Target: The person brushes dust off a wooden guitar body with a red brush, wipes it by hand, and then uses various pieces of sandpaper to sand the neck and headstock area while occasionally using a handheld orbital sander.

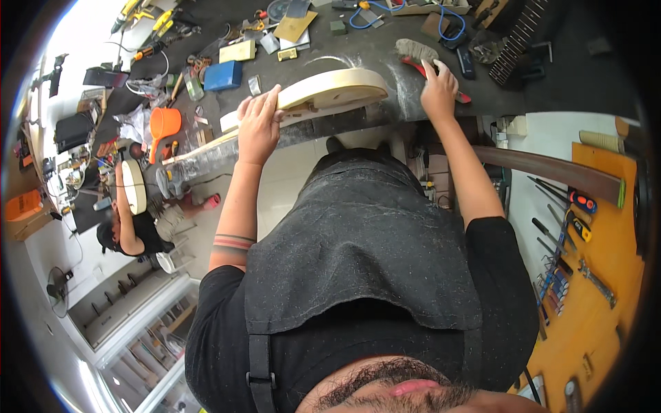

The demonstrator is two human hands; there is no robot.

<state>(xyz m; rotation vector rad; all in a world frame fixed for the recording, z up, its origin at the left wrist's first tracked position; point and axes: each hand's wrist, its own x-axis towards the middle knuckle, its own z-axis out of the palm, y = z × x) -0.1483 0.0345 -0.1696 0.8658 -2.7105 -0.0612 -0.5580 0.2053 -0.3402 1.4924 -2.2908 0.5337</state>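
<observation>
So they've got their hands well apart: left hand [260, 122] gripping the end of a pale wooden body [334, 82] at the near edge of the dark bench [533, 98], right hand [441, 89] wrapped around a red-handled brush [463, 98]. Wood's probably stiff, lightish, maybe slick if dusty, dents easily, so I'd say grab its thick rim; farther back sits a blue box [222, 76]

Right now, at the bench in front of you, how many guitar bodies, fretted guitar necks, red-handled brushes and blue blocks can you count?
Guitar body: 1, in the left hand
Fretted guitar neck: 1
Red-handled brush: 1, in the right hand
Blue block: 1
Total: 4
</observation>
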